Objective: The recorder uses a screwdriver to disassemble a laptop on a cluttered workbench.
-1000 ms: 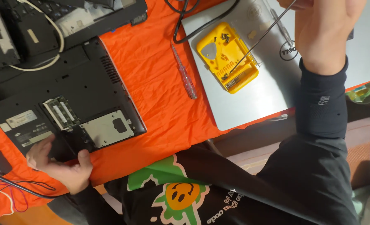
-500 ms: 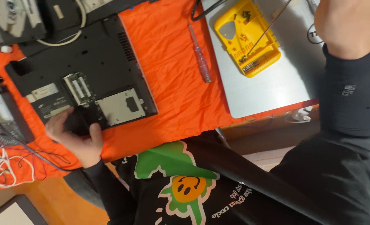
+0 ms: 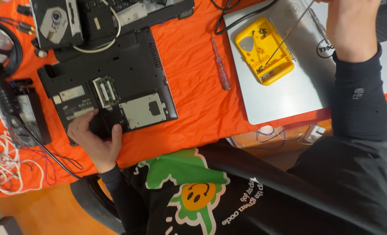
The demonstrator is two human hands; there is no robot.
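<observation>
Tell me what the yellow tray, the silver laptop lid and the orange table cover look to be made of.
Yellow tray: moulded plastic, going by its rounded recesses and even matte colour. Silver laptop lid: likely brushed metal or metal-look plastic, smooth with a dull sheen. Orange table cover: thin cloth, since it shows wrinkles and folds.

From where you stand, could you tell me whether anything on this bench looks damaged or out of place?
The black laptop under the left hand lies upside down with cover panels off, memory slots and a bare metal bay exposed. A loose optical drive rests above it. White wires sprawl tangled at the edge.
</observation>
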